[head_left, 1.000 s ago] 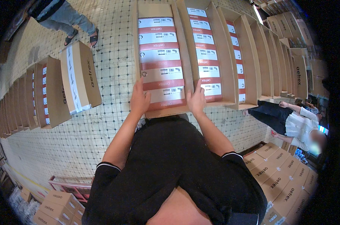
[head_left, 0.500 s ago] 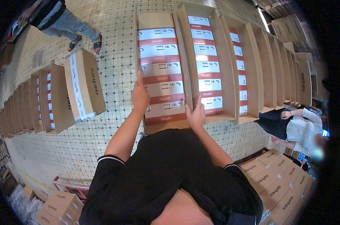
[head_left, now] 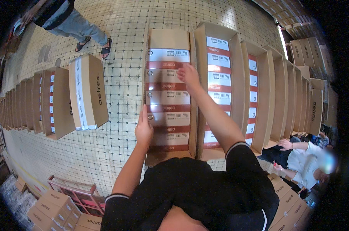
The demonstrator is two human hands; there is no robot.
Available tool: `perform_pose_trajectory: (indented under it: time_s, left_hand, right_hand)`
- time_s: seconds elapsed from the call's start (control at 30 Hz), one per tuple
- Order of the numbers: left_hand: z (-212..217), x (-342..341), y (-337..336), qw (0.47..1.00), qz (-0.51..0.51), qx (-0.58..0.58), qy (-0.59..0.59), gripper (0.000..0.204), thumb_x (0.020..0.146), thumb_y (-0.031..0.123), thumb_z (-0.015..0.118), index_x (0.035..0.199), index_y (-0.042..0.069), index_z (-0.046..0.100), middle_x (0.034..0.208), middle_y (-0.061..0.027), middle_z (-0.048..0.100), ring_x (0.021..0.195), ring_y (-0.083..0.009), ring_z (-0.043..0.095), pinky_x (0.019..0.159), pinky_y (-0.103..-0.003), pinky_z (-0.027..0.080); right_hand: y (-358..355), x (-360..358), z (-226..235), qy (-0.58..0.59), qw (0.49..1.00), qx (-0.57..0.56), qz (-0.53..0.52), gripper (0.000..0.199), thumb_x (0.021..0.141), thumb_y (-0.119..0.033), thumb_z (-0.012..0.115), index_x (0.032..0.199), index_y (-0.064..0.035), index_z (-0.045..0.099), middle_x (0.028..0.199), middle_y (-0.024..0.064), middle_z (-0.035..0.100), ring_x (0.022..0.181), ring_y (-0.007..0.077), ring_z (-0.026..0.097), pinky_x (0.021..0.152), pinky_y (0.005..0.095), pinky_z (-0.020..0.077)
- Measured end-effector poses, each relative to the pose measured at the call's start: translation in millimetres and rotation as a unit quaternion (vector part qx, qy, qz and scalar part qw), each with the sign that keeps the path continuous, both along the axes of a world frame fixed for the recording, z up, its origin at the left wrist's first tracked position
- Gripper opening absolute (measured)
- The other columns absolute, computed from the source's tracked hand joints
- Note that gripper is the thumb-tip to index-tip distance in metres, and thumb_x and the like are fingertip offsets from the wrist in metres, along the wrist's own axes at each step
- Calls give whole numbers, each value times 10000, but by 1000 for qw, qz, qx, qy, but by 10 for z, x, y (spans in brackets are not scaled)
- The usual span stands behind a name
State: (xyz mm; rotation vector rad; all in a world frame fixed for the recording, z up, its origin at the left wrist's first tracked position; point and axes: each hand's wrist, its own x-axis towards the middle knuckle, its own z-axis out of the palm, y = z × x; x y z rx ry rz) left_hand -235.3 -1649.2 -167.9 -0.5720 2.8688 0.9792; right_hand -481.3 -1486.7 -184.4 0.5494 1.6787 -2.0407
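Observation:
In front of me stands a long open cardboard carton (head_left: 169, 39) holding a row of white-and-red shoe boxes (head_left: 169, 118). My left hand (head_left: 144, 130) lies along the carton's left wall near the close end, its index finger stretched out. Over the right part of the row, toward the far end, my right hand (head_left: 189, 79) is open with its fingers apart and slightly bent. Nothing shows in it. Whether its fingertips touch a box, I cannot tell. The carton's far end shows a bare cardboard panel.
Beside it on the right, a second open carton (head_left: 236, 100) holds similar boxes, with more cartons beyond. A taped carton (head_left: 90, 92) and another row stand on the left. One person (head_left: 72, 29) is at the far left, another (head_left: 303, 159) at the right. Stacked cartons (head_left: 53, 210) lie behind left.
My right hand has left the carton's right side and reached forward over the boxes. My left hand stays at the left wall. The view has shifted, so the cartons sit lower in the picture.

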Motion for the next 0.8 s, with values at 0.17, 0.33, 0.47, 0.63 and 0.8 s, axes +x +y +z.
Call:
perform_pose_trajectory:
  time_s: [0.17,0.33,0.47,0.63,0.8]
  left_hand:
    - [-55,-7,-3,999,16,-31,-9,705,830,-27,503,1487,163,333,1349,-191,540,946,-375,668,723,-431,579]
    - [-56,-6,-27,998,32,-18,-56,618,875,19,510,1463,152,376,1328,-194,559,996,-361,664,732,-420,581]
    - [-52,4,-31,998,36,-26,-35,597,883,20,523,1454,127,385,1330,-187,561,968,-356,674,730,-414,580]
    - [-9,6,-102,998,55,-12,-16,582,887,-7,528,1444,95,394,1246,-208,609,954,-366,673,734,-417,572]
    - [59,16,-120,994,70,21,-75,569,899,-5,515,1447,86,390,1197,-226,629,994,-385,655,783,-431,554]
  right_hand:
    - [-243,-1146,-578,-167,976,-117,-81,440,997,-371,478,1219,6,440,1016,167,576,857,244,601,761,342,541]
    - [-339,-1621,-985,-255,955,-96,-119,497,962,-488,487,1124,-18,482,887,143,588,774,220,596,679,349,553]
    - [-290,-1764,-1270,-235,961,-33,-140,457,930,-514,475,1035,-76,556,833,113,586,662,189,572,612,310,506]
    - [-468,-2033,-1364,-74,973,19,-218,431,930,-483,453,939,-79,604,822,107,609,686,183,588,588,332,467]
    - [-539,-2491,-524,-22,990,86,-112,497,978,-468,449,1035,14,557,799,105,642,668,172,609,531,318,465]
